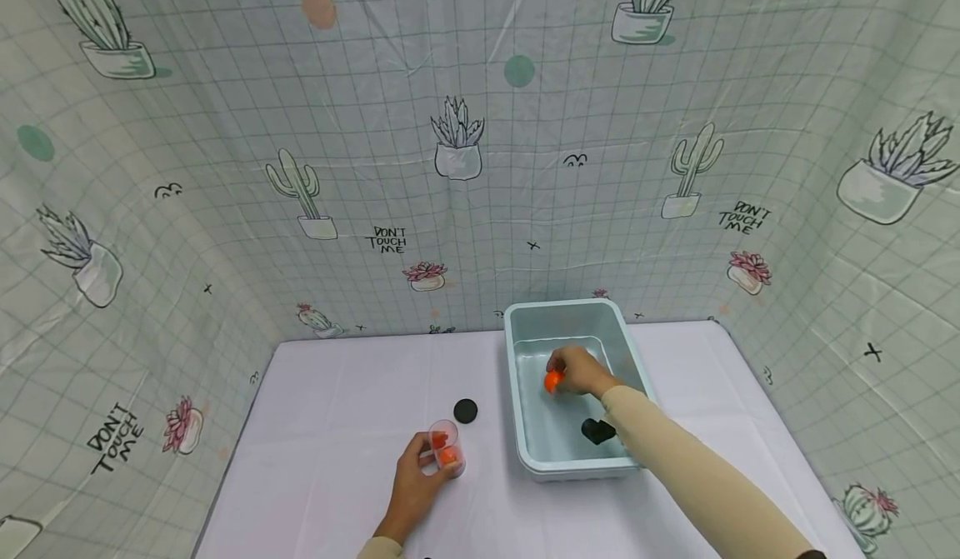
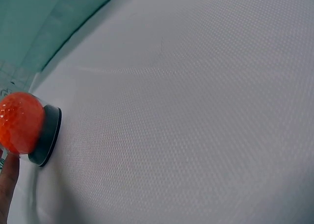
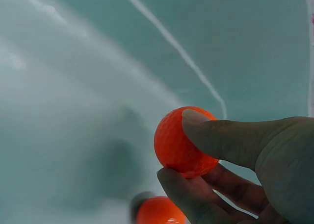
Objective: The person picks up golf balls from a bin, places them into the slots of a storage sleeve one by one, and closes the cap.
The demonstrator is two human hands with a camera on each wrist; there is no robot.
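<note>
My left hand (image 1: pixel 416 480) holds a clear plastic tube (image 1: pixel 444 432) upright on the table, thumb and fingers curled round its sides. Orange golf balls show through its wall, and in the left wrist view a dimpled orange ball (image 2: pixel 20 122) sits just above the tube's black base (image 2: pixel 46 136). Over the pale blue bin (image 1: pixel 528 451), my right hand (image 1: pixel 581 370) pinches an orange golf ball (image 3: pixel 184 143) between thumb and fingertips. Below it in the right wrist view, a second orange ball (image 3: pixel 161 211) is cut off by the frame edge.
A round black lid (image 1: pixel 466 411) lies flat between the tube and the bin. Inside the bin near its front, a black object (image 1: pixel 597 431) is partly covered by my right forearm. White cloth covers the table (image 1: pixel 337 401); a cactus-print curtain (image 1: pixel 510 192) hangs behind.
</note>
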